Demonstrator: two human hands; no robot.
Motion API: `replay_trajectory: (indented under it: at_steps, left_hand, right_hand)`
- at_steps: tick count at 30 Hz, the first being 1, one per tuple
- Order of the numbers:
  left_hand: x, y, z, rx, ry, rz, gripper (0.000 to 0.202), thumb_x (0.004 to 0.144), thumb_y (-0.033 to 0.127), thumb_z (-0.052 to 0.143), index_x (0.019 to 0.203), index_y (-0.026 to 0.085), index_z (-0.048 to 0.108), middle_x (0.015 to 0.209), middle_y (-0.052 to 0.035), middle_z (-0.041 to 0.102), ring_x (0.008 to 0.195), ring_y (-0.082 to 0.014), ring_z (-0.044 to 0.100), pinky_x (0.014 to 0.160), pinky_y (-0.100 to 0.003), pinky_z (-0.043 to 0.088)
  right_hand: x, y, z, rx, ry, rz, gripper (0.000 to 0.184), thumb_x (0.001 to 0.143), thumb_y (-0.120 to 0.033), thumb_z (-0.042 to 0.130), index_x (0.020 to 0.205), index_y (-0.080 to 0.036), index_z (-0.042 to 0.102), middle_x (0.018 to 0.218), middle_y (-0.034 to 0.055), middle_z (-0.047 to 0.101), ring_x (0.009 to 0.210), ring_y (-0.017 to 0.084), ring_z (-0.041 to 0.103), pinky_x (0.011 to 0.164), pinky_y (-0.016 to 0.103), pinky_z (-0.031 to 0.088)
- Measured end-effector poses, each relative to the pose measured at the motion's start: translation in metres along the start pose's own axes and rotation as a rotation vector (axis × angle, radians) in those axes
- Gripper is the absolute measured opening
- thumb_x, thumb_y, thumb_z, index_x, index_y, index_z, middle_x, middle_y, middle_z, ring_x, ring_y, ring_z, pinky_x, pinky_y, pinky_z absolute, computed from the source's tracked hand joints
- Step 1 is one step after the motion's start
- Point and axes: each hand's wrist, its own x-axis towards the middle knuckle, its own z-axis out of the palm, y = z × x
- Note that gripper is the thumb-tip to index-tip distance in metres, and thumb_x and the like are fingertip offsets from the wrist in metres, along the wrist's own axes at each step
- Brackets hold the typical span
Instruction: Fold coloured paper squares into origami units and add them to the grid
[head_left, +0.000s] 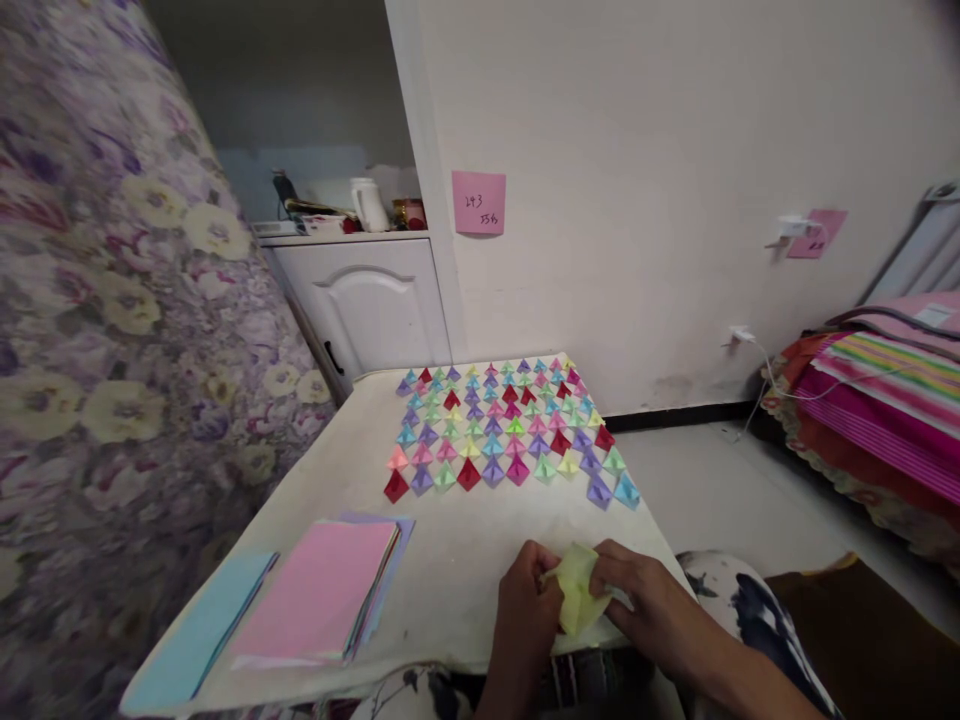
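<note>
A pale yellow piece of folded paper [576, 590] is held between my two hands, just above the near edge of the white table [450, 580]. My left hand [529, 600] pinches its left side with curled fingers. On the opposite side, my right hand [637, 595] grips the paper, thumb and fingers closed around its edge. Part of the paper is hidden behind my fingers. Beyond my hands, rows of small folded paper pieces [493, 470] in many colours cover the far part of the table; a purple one [600, 491] and a blue one [627, 490] sit closest to my right hand.
A stack of coloured paper topped with pink [322, 585] lies at the table's left, beside blue sheets [202, 620]. A flowered curtain [135, 350] hangs along the left. Behind stand a white cabinet [375, 300] and a wall; a bed [892, 390] is at right.
</note>
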Motion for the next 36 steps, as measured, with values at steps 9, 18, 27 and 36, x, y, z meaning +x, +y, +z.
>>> replay_trajectory:
  at_steps: [9,18,27,36]
  left_hand:
    - [0.001,0.005,0.004,-0.388,-0.107,-0.210,0.013,0.068,0.024,0.052,0.073,0.019,0.041,0.060,0.0038,0.058,0.044,-0.0132,0.060,0.043,-0.023,0.045]
    - [0.002,0.011,-0.001,-0.572,-0.229,-0.207,0.044,0.068,0.050,0.063,0.091,0.012,0.054,0.064,-0.0005,0.059,0.050,-0.0119,0.060,0.047,-0.021,0.044]
    - [0.001,0.007,-0.002,-0.437,-0.118,-0.140,0.028,0.070,0.039,0.064,0.074,0.011,0.062,0.035,0.0074,0.042,0.032,-0.0036,0.030,0.036,-0.017,0.021]
    - [0.000,0.006,0.004,-0.380,-0.104,-0.133,0.025,0.068,0.037,0.065,0.071,0.013,0.060,0.039,0.0074,0.043,0.034,-0.0051,0.033,0.036,-0.018,0.022]
  right_hand:
    - [-0.001,0.001,0.011,0.029,0.167,0.062,0.009,0.076,-0.011,0.050,0.075,-0.020,0.051,0.075,-0.0003,0.058,0.072,0.015,0.058,0.066,0.025,0.044]
    - [0.003,0.004,0.011,0.137,0.262,0.160,0.025,0.076,-0.016,0.049,0.100,-0.020,0.054,0.090,0.0019,0.064,0.068,0.016,0.061,0.070,0.028,0.048]
    - [0.004,-0.009,0.010,0.397,0.273,0.230,0.065,0.072,-0.016,0.054,0.133,-0.026,0.036,0.091,0.0013,0.061,0.062,0.013,0.056,0.065,0.026,0.046]
    - [0.014,-0.004,0.020,0.806,0.314,0.292,0.053,0.069,-0.027,0.065,0.117,-0.018,0.047,0.079,0.0021,0.060,0.073,0.019,0.059,0.060,0.027,0.046]
